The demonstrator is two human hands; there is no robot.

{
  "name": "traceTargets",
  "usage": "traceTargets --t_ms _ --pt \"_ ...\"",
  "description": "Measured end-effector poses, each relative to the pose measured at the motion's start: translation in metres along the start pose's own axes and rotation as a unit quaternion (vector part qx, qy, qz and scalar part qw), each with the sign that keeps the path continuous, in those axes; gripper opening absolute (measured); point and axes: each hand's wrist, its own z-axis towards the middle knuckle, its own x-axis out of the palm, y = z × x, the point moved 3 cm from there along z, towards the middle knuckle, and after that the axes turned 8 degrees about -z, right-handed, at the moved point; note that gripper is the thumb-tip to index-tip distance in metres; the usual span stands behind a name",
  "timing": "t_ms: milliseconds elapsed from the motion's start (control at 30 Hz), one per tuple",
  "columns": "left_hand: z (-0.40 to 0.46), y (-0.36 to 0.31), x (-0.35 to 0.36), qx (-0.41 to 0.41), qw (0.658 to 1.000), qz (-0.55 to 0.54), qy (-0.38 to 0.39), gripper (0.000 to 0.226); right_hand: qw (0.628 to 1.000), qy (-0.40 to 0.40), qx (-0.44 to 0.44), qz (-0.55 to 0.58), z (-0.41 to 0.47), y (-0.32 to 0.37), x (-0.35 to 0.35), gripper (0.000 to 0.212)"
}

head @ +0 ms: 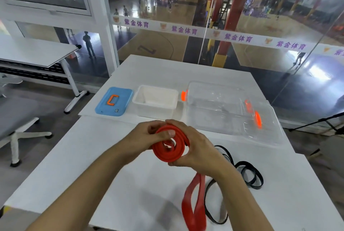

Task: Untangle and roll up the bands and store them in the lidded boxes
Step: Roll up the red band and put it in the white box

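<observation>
Coil of red band (168,149) gripped between left hand (147,135) and right hand (195,149), both closed round it. Loose tail hangs toward the near edge (under the right wrist); white box (155,101) lies straight ahead.

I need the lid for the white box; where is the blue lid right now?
In the head view the blue lid lies flat on the far left of the table, right beside the open white box, on its left.
</observation>
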Motion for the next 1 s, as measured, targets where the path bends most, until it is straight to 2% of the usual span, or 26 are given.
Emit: traceTargets --t_ms 67,100,200,267,433,667,767,900,1000 --pt "0.0 -0.007 -0.001 -0.021 0.994 0.079 0.066 0.031 0.999 0.037 -0.018 -0.026 0.0 0.003 -0.003 0.107" --pt "0.0 -0.009 -0.001 -0.025 0.991 0.107 0.072 0.03 0.998 0.043 -0.023 -0.03 0.0 0.005 -0.003 0.108" --pt "0.001 -0.01 -0.002 0.015 0.991 0.132 0.026 0.032 0.999 0.033 -0.022 -0.026 -0.001 0.008 -0.005 0.113" --pt "0.0 -0.007 -0.001 0.048 0.993 0.107 -0.008 0.033 1.0 0.02 -0.01 -0.009 -0.004 0.003 -0.009 0.112" --pt "-0.003 -0.003 0.007 0.098 0.988 -0.034 -0.112 0.037 0.996 0.005 0.033 0.08 -0.01 -0.004 -0.012 0.105" --pt "0.0 -0.005 0.021 0.13 0.963 -0.116 -0.203 0.046 0.985 -0.091 0.028 0.146 -0.005 0.0 0.0 0.099" --pt "0.001 -0.003 0.03 0.121 0.949 -0.158 -0.243 0.049 0.974 -0.15 0.052 0.161 -0.003 0.01 0.006 0.107" --pt "0.001 0.001 0.037 0.102 0.943 -0.182 -0.259 0.05 0.95 -0.239 0.084 0.18 -0.004 0.019 0.018 0.106" --pt "0.0 0.006 0.034 0.076 0.954 -0.165 -0.24 0.055 0.956 -0.239 0.066 0.155 -0.005 0.016 0.017 0.089"
